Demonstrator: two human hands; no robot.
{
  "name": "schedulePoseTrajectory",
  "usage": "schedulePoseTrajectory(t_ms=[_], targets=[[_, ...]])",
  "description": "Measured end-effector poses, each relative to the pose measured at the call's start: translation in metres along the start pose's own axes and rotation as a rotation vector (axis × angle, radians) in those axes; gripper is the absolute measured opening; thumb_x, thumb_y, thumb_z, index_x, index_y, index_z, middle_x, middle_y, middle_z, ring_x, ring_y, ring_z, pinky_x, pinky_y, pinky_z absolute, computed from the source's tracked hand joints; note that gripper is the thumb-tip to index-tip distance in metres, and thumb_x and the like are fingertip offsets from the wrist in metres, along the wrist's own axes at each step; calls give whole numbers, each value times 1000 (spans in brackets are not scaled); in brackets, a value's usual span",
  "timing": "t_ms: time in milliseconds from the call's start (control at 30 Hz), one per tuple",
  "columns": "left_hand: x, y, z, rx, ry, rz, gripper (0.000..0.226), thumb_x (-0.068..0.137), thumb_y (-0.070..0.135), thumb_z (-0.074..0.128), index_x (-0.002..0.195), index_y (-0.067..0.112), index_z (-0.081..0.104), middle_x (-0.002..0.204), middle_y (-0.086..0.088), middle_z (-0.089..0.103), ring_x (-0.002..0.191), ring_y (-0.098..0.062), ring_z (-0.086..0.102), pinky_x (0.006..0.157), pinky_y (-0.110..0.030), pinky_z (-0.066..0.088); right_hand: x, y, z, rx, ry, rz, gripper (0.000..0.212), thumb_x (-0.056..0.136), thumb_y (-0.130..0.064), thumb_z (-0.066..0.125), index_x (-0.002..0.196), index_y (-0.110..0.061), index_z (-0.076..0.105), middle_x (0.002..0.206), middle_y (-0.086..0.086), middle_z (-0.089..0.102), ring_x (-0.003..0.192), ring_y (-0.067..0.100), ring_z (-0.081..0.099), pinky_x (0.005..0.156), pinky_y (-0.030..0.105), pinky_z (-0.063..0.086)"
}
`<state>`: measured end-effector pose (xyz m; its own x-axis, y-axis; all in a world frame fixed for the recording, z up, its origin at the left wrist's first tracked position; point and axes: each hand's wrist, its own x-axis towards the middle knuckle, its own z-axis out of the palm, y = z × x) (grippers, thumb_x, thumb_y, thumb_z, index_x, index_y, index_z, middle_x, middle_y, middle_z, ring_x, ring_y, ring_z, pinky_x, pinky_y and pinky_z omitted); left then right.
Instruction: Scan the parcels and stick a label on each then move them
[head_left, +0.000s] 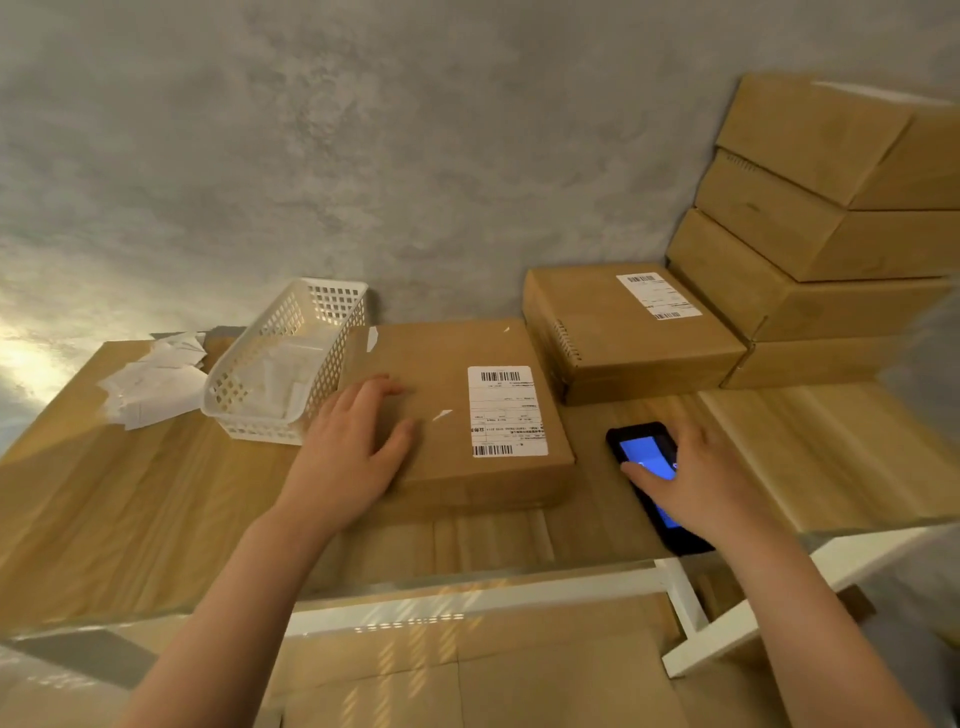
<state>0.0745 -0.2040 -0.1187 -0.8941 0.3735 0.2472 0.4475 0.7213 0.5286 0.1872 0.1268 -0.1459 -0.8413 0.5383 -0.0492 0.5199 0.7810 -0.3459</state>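
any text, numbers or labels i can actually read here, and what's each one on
White shipping label on the near flat brown cardboard parcel: barcodes and print, too blurred to read.
White label on the far brown cardboard parcel: too small to read.
Black handheld scanner, blue screen: nothing legible.
Nothing can be quoted.

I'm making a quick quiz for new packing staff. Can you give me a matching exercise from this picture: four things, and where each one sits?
Things:
1. white basket
2. scanner
3. labelled box
4. crumpled papers

Places:
A. under the right hand
B. far left of the table
C. under the left hand
D. between the papers and the labelled box

Pairs: 1-D, 2-A, 3-C, 4-B
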Motion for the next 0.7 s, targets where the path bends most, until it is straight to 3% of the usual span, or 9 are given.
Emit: schedulePoseTrajectory(t_ms=[133,267,467,600,700], targets=[[21,2,15,159,-125,60,54,96,57,41,141,27,46,151,0,44,140,-25,37,117,-41,25,-2,20,5,-117,-181,56,110,73,-70,68,153,-16,16,144,12,38,129,30,43,99,40,44],[23,-4,28,259,-110,57,70,89,66,25,144,27,45,153,2,43,143,-26,35,118,-44,25,-4,29,15,-60,-190,28,120,68,-68,73,156,-25,4,147,8,33,130,28,41,102,41,44],[21,-4,30,299,-94,41,73,87,66,21,142,28,51,153,3,46,143,-23,36,118,-42,25,-4,35,20,-7,-141,-6,112,66,-66,70,153,-34,7,141,1,42,120,24,48,92,41,49],[20,-2,30,320,-97,29,66,90,62,26,143,30,48,154,6,43,144,-19,34,118,-38,22,-2,36,19,21,-151,20,109,56,-69,66,149,-34,19,125,-4,54,108,21,52,86,41,53],[20,-2,30,321,-96,31,65,91,61,27,143,30,48,154,7,43,144,-19,34,119,-38,23,-1,31,13,20,-143,23,100,60,-58,73,145,-28,29,117,-1,55,101,21,52,79,37,51]])
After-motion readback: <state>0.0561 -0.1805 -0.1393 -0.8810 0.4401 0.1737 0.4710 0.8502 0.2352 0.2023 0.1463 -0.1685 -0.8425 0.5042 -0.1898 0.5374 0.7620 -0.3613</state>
